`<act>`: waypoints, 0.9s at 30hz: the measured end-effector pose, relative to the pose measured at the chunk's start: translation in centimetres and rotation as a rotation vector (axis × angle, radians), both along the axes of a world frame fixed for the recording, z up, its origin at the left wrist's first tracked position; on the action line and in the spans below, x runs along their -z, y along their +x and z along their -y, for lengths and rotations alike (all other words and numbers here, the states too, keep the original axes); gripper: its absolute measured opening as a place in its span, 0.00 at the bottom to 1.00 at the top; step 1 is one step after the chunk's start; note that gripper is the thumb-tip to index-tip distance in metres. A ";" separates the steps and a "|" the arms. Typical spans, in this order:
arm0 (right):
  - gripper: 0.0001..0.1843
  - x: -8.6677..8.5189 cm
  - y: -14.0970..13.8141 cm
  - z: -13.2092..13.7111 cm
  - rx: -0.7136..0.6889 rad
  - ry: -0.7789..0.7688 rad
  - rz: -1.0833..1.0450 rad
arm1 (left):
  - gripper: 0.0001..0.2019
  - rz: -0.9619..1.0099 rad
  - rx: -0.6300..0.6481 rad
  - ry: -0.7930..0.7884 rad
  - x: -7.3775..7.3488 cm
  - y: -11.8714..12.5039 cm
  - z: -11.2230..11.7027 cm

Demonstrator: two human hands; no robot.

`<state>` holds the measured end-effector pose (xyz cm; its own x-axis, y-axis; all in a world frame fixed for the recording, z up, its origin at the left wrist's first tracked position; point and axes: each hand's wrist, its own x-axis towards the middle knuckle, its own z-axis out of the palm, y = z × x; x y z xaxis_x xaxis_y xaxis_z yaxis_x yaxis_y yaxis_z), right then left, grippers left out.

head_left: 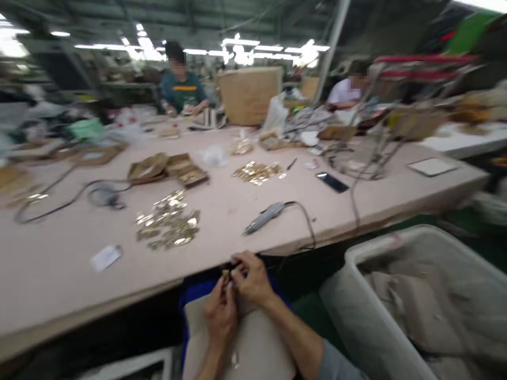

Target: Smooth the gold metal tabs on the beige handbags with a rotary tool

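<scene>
Gold-coloured and small, a metallic piece (pixel 225 272) is being pinched by the left hand (pixel 221 311) before the pale pink bench (pixel 59 264); the right hand (pixel 254 281) is curling beside it, its hold too blurred to tell. Beyond, a slim grey corded tool (pixel 264 217) is lying.

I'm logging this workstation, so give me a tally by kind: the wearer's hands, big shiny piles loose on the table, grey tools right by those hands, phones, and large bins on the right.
Left hand and right hand: 2
Shiny piles: 2
Grey tool: 1
Phone: 1
Bin: 1
Total: 7
</scene>
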<state>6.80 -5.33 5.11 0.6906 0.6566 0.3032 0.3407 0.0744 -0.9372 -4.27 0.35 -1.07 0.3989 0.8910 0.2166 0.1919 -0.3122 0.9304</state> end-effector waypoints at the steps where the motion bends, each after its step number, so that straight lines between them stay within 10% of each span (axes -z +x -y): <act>1: 0.16 1.2 0.1 -0.7 -0.060 -0.010 -0.021 | 0.23 0.000 0.022 -0.035 0.3 -1.1 -0.2; 7: 0.15 3.1 0.7 -1.0 -0.187 0.038 -0.095 | 0.27 0.198 0.194 -0.430 0.0 -1.8 -0.9; 20: 0.12 2.5 0.6 -1.4 -0.138 -0.039 -0.093 | 0.22 0.344 0.189 -0.529 0.1 -2.0 -2.2; 27: 0.33 -0.7 7.0 -1.4 0.474 -0.212 0.069 | 0.22 0.373 0.145 -0.543 0.2 -2.4 -2.2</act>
